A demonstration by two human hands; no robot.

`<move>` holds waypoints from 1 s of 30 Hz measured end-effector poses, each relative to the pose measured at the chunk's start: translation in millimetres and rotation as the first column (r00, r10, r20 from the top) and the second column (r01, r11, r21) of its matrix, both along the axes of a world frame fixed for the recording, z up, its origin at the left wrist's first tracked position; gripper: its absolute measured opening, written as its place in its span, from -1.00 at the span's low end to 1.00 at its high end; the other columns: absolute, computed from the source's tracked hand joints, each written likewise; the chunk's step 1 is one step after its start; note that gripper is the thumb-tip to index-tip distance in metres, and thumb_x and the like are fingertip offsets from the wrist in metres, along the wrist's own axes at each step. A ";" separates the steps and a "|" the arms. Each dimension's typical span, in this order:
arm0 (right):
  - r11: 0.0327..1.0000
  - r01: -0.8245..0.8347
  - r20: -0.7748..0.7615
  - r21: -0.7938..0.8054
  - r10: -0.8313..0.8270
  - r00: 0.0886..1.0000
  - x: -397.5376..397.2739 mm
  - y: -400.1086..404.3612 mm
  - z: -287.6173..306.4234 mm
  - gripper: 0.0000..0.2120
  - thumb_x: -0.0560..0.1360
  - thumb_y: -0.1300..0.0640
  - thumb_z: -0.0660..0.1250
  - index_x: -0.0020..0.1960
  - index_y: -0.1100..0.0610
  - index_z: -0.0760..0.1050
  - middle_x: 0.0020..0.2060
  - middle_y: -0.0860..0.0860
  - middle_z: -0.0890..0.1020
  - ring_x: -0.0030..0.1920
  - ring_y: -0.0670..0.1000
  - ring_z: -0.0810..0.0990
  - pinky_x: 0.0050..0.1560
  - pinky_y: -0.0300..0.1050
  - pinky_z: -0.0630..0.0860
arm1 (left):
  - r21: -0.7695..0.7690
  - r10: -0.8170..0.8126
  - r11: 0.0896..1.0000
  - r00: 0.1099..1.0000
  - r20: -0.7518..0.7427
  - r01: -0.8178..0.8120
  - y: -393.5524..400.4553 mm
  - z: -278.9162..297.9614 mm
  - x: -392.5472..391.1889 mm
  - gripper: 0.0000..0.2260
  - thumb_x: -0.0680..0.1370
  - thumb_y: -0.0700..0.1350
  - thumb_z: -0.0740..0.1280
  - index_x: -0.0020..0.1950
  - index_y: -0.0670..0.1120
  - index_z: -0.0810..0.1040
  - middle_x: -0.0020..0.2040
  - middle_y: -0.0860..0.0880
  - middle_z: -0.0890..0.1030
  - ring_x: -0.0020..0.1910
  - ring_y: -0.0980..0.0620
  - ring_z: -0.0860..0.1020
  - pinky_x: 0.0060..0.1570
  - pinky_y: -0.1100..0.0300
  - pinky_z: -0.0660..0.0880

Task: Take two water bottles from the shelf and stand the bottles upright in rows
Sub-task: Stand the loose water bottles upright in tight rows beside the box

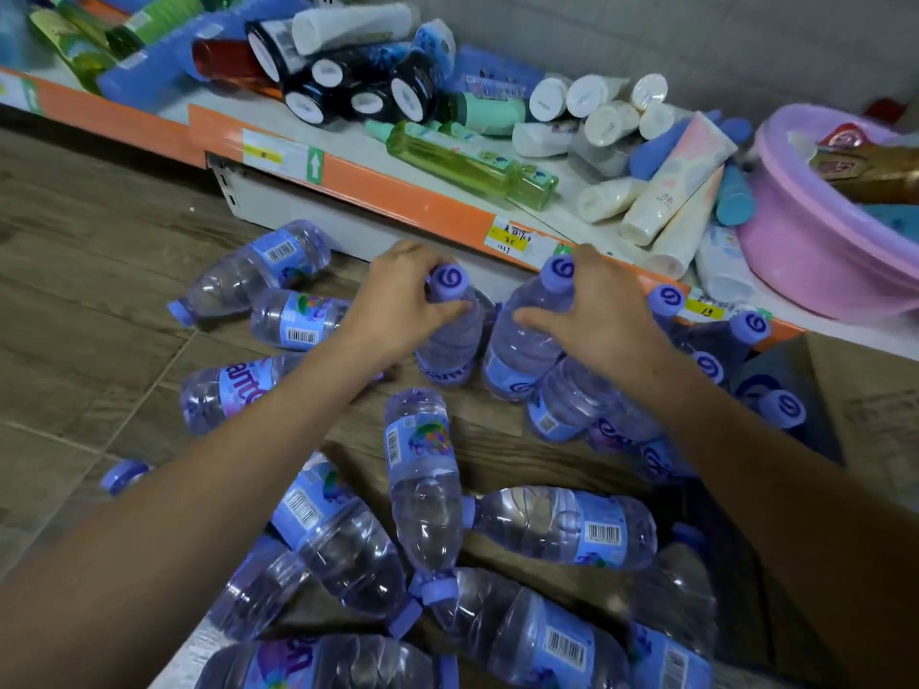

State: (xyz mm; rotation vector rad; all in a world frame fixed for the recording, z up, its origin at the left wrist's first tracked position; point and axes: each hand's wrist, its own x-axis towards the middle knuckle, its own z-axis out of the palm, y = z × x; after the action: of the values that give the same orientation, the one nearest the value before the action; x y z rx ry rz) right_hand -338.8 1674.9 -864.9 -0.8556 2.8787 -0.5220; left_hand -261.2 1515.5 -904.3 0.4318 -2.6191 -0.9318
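So right in the middle of the frame both hands are busy with a bottle each. The left hand has its fingers curled round the neck and shoulder of one water bottle, just under the purple cap, and the right hand is wrapped the same way round the neck of a second water bottle right beside it. Both bottles are upright or near enough, maybe leaning a touch toward each other, standing on the wood-look floor just in front of the orange shelf edge. To the right of centre there's already a cluster of standing bottles with their swirl caps pointing up, so I'd say this is the placing step: the pair is being set down to extend that row. Can't tell if the bases are fully flat on the floor yet, the hands and other bottles hide that. The lower half of the frame is a mess of loose bottles lying on their sides, plus a few more at mid left. Next move, I reckon, is settling both bases flat, nudging them in line with the standing ones, then letting go gently so neither tips into its neighbour. The shelf across the top holds tubes, dark jars and a pink basin at upper right, none of which matter here.
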 end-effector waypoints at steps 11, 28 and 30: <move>0.984 0.126 0.045 0.124 -0.132 0.990 -51.1 12.4 -22.2 -0.54 0.40 0.12 0.44 0.14 0.30 0.32 0.07 0.30 0.48 0.05 0.23 0.48 -0.16 -0.08 0.24 | -0.011 -0.310 0.950 0.948 0.072 0.311 41.5 1.3 -32.1 -0.65 0.39 -0.15 0.45 0.12 -0.24 0.53 0.09 -0.22 0.51 0.11 -0.15 0.49 0.01 0.22 0.29; 0.992 0.124 0.212 -0.034 -0.114 0.971 -77.2 28.5 -24.1 -0.53 0.36 0.15 0.46 0.20 0.23 0.41 0.13 0.19 0.54 0.13 0.16 0.50 -0.08 -0.16 0.33 | 0.076 -0.336 0.940 0.941 0.032 0.333 55.2 -26.8 -60.8 -0.63 0.38 -0.19 0.43 0.14 -0.23 0.48 0.11 -0.23 0.50 0.14 -0.16 0.46 -0.08 0.29 0.22; 0.972 0.168 0.266 -0.166 -0.120 0.956 -70.4 38.0 -15.0 -0.55 0.41 0.10 0.42 0.23 0.17 0.40 0.05 0.10 0.55 0.05 0.07 0.50 -0.10 -0.23 0.31 | 0.144 -0.344 0.932 0.937 0.060 0.332 57.5 -31.9 -57.0 -0.57 0.39 -0.16 0.45 0.19 -0.21 0.43 0.15 -0.18 0.51 0.16 -0.09 0.47 -0.12 0.28 0.24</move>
State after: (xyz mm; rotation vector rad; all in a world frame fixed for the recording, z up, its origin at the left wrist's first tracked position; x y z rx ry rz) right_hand -409.2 1713.0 -879.9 -0.5512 2.6972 -0.8623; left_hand -318.1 1573.0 -936.2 0.0461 -2.7725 -1.2231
